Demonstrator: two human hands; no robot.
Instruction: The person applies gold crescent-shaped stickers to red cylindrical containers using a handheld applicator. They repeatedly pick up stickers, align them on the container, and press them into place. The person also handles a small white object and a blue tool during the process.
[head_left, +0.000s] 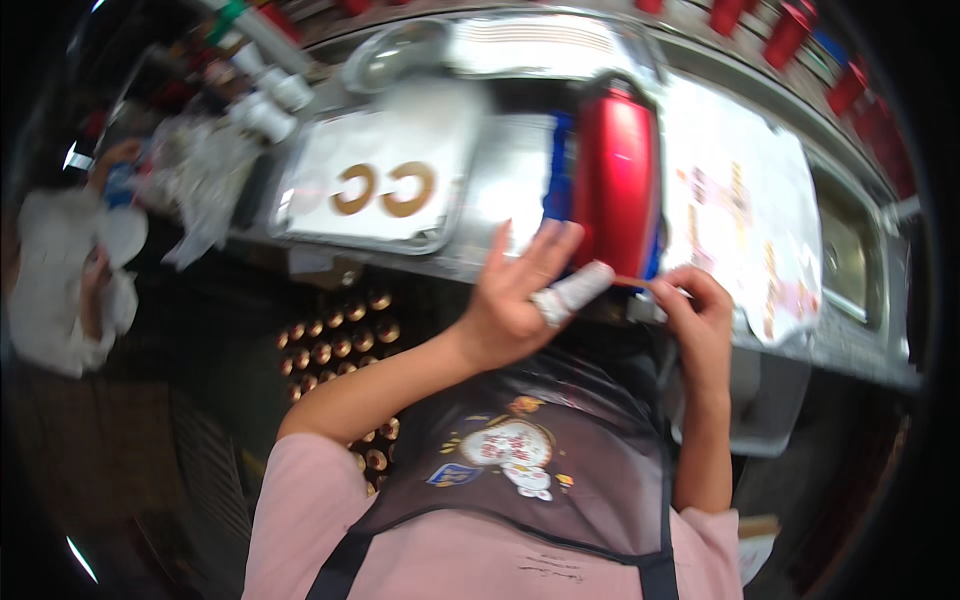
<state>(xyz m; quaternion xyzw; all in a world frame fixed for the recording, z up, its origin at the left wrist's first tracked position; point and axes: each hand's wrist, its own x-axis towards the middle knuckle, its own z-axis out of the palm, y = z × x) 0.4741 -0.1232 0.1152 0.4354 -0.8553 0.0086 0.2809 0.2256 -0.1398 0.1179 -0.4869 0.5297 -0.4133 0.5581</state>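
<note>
A glossy red rounded object point(618, 170), like a long cylinder, lies lengthwise over a blue support point(558, 180) in front of me. My left hand point(525, 290) is open beside its near end, fingers stretched and spread. White wrapping point(575, 293) covers one digit, whose tip is close to that end. A thin orange strip point(632, 283) runs from there to my right hand point(700, 310), whose thumb and forefinger pinch it. Whether the left hand's wrapped digit presses the strip cannot be made out.
Left of the red object is a white sheet point(320, 150) with two gold C-shaped pieces point(408, 190). A printed white sheet point(740, 190) lies right, before a metal sink point(845, 240). Several gold-topped items point(340, 345) stand below the counter. Another person point(70, 280) is far left.
</note>
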